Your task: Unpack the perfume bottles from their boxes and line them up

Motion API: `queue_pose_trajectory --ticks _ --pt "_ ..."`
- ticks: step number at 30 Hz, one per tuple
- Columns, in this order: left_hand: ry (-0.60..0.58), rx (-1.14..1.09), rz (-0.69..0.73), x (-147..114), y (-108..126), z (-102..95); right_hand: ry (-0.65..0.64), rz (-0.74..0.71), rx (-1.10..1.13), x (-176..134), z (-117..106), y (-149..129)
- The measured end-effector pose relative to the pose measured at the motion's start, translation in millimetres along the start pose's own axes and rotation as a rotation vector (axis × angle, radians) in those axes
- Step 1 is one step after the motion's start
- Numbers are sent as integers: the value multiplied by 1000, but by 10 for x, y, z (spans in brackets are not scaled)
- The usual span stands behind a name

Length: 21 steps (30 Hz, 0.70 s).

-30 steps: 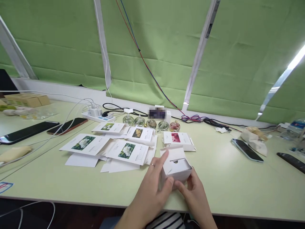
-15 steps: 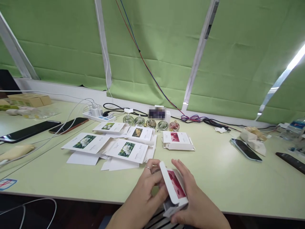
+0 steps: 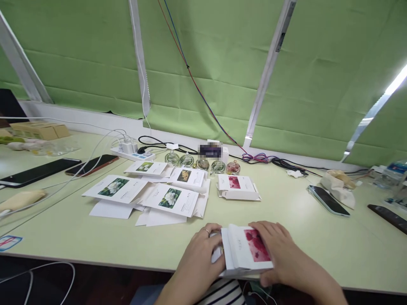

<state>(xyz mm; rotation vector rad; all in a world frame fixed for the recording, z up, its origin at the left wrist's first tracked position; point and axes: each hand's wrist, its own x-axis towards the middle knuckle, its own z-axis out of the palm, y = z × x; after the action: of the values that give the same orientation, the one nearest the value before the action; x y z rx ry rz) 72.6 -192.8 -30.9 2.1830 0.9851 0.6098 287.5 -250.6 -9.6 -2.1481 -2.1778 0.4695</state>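
A small white box with a pink-red flower picture lies flat at the table's front edge, between my two hands. My left hand, with a ring on one finger, grips its left end; the fingertips are partly hidden at the box opening. Wrapped over the right side is my right hand, fingers on top and thumb at the near edge. Behind it rests a similar white box with a red flower picture. Several flattened white flower boxes overlap to the left.
Several round glass bottles stand in a row at the back. A power strip, dark cables and phones lie around the table. A cream-coloured object sits at far left; brown cartons are behind it.
The box has turned from tilted upright to lying flatter, its picture facing up. Both hands have shifted right with it, the right hand now spread over its right side.
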Motion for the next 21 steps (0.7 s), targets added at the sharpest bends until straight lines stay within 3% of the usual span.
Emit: queue_pose_trajectory --ticks 4,7,9,12,14,16,21 --pt "-8 -1 2 -2 -53 -27 -76 282 -123 -112 -118 676" --pt "7 40 -2 8 -63 -17 -12 414 -183 -179 -133 928" --pt "11 65 -1 20 -64 2 112 348 -203 -215 -108 818" --pt "0 76 5 39 -76 24 212 47 -127 -221 -46 348" --pt "2 78 8 44 -91 28 120 -149 -46 -165 -7 27" --pt "7 74 6 33 -106 24 27 -244 1 -63 19 -167" --pt "-9 79 -47 -82 -89 -10 -27 -293 29 175 -25 -152"
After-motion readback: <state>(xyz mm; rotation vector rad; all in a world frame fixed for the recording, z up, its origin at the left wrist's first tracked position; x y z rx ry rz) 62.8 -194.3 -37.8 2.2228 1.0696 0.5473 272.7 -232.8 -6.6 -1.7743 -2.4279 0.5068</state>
